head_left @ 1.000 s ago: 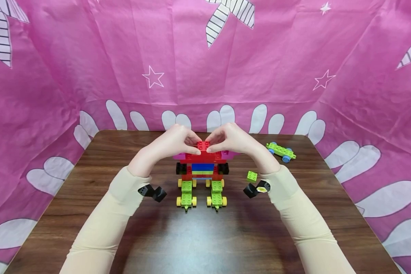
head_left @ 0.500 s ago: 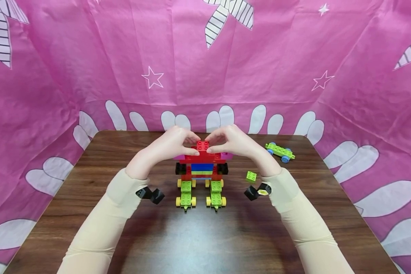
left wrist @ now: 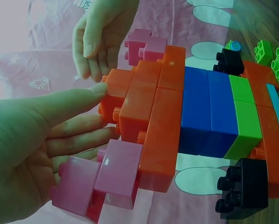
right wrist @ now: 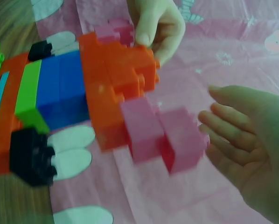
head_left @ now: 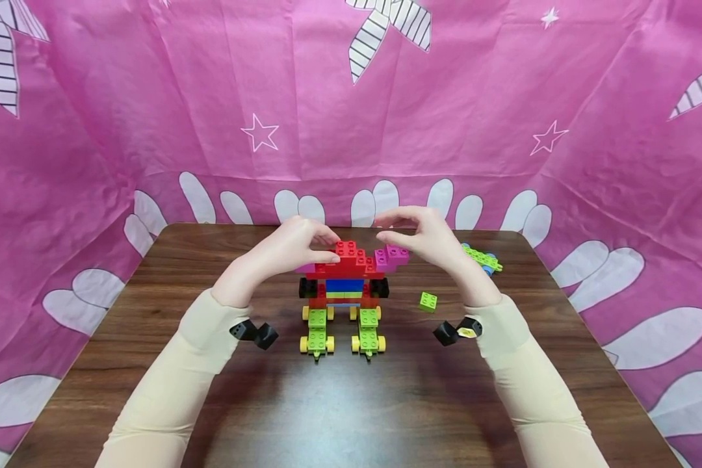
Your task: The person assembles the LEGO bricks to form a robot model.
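A figure built of toy bricks point(head_left: 345, 286) stands upright mid-table. Stepped red bricks point(left wrist: 142, 95) form its top, with pink bricks point(head_left: 392, 255) out to either side and blue bricks point(right wrist: 62, 91) below. Black bricks point(left wrist: 242, 189) jut from its sides. Lime wheeled bases point(head_left: 318, 335) with yellow wheels sit at the bottom. My left hand point(head_left: 295, 246) pinches the topmost red brick at its left side, thumb in front and fingers behind. My right hand point(head_left: 418, 234), fingers spread from the thumb, hovers apart from the figure beside the right pink bricks and holds nothing.
A loose lime brick point(head_left: 428, 301) lies on the wooden table point(head_left: 339, 416) right of the figure. Farther back, a lime wheeled base point(head_left: 481, 258) with blue wheels is partly hidden by my right wrist. A pink patterned cloth point(head_left: 327, 143) surrounds the table.
My right hand has let go of the top red brick and moved right, uncovering the red steps and pink bricks there. The left hand has stayed at the top.
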Tool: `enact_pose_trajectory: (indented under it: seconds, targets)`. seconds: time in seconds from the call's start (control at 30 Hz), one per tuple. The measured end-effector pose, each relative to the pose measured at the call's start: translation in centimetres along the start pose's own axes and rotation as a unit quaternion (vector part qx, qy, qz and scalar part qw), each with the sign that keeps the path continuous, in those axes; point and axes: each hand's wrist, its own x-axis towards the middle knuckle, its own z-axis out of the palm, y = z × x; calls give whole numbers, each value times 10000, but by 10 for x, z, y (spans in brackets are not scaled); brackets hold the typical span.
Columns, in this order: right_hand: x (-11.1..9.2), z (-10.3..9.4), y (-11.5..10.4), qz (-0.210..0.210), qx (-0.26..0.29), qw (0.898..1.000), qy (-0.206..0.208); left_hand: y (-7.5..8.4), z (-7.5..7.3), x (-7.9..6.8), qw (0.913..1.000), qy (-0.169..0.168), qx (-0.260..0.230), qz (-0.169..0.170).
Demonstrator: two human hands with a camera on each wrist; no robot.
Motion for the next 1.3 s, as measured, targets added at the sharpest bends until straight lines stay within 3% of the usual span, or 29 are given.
enact_pose_trajectory:
  seconds: [0.27, 0.43, 0.57, 0.87, 1.07, 1.3]
  targets:
    - [-23, -15, 31, 153, 218, 9922, 1221, -3, 2, 0, 9999, 90, -61, 94]
    - [-38, -13, 61, 283, -94, 9883, 1498, -4, 3, -1, 9999, 85, -72, 56]
    - [-49, -6, 89, 557, -218, 9886, 1383, -4, 2, -1, 9999, 84, -85, 32]
    - [-76, 9, 129, 1016, -302, 9914, 773, -4, 3, -1, 9999, 85, -102, 51]
    - [-93, 14, 151, 1423, -80, 9891, 369, -4, 3, -1, 9999, 112, -73, 64]
    - [-105, 18, 167, 1527, 54, 9882, 54, -4, 3, -1, 9999, 106, -76, 38]
